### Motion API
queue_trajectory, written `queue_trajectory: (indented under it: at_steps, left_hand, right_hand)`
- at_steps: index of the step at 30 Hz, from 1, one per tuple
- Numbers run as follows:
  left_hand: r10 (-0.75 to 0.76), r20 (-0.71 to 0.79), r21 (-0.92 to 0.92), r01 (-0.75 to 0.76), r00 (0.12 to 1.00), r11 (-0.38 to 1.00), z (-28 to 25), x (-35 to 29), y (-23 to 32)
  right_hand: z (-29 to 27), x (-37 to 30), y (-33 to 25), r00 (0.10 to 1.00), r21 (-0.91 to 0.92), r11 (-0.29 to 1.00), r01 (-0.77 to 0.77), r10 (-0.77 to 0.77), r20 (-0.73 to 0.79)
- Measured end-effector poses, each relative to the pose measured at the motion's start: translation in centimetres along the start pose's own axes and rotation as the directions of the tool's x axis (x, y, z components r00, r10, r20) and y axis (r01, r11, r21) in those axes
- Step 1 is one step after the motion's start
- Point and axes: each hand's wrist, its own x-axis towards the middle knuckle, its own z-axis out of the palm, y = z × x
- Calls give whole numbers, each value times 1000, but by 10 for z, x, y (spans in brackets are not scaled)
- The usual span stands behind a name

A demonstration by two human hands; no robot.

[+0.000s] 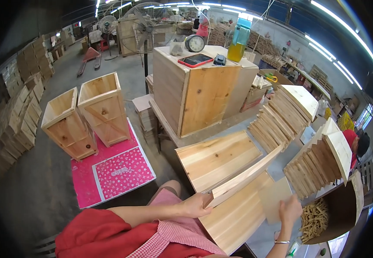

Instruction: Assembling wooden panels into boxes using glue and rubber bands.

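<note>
My left hand [194, 206] is closed at the near end of a narrow wooden board [249, 173] standing on its long edge. A small brown face shows beside the fingertips. To the right, my right hand [290, 210] grips the edge of a thin, pale square panel [276, 200], with its fingers partly hidden. This panel overlaps a wide wooden panel [238, 210] lying flat on the grey table. Beyond the upright board lies another wide wooden panel [218, 159].
Stacked wooden pieces [283, 114] and a second stack [317, 165] stand at right, beside a carton [341, 215] of small wooden strips. A large wooden box [208, 99] carries a phone [196, 60] and bottle [239, 39]. Two open wooden boxes [102, 107] stand left on a pink sheet [122, 174].
</note>
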Motion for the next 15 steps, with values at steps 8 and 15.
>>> queue_trajectory:
  at_steps: [8, 15]
  left_hand:
    - [57, -10, -61, -58, 998, 996, 2, 5, 4]
    - [13, 25, -62, -12, 1000, 998, 2, -2, 1]
  right_hand:
    - [6, 4, 5, 1000, 22, 1000, -1, 1, -4]
    - [-6, -10, -4, 998, 36, 999, 24, -22, -53]
